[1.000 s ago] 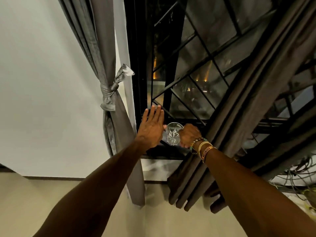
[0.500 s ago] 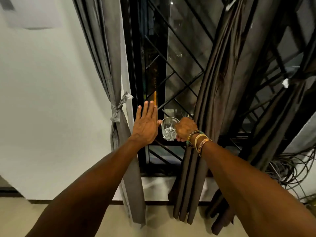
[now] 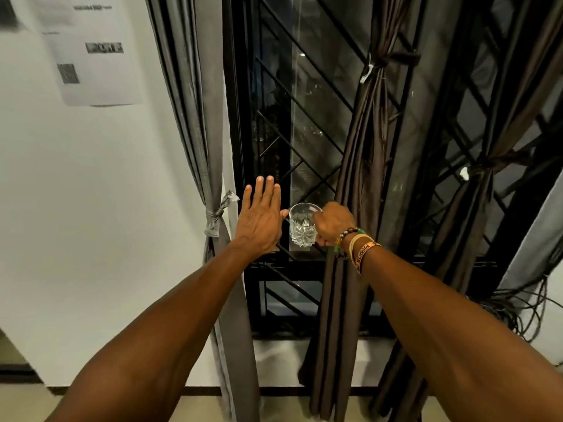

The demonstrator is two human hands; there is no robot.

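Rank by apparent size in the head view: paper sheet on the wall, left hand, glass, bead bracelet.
1. paper sheet, cut off by the top edge
2. left hand
3. glass, partly covered by the right hand that grips it
4. bead bracelet

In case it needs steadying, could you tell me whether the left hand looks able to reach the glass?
Probably yes: the left hand is open just beside the glass, nothing between them; the right hand grips its other side.
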